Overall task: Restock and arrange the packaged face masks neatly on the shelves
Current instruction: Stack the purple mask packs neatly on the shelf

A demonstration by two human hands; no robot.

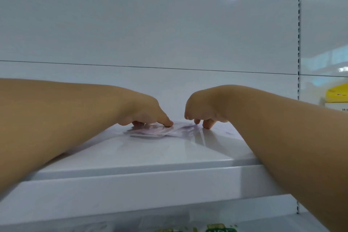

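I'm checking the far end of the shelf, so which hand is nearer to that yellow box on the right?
Right. The right hand rests fingertips-down at mid-shelf, on the side toward the yellow box. The left hand lies farther away, pressing the purple mask packet.

No legible text; blurred print on the green packs (pixel 222 229) below.

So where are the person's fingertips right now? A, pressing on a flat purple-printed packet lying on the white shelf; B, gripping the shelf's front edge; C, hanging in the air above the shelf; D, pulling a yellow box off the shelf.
A: the left hand and right hand both press fingertips on the flat packet lying on the shelf.
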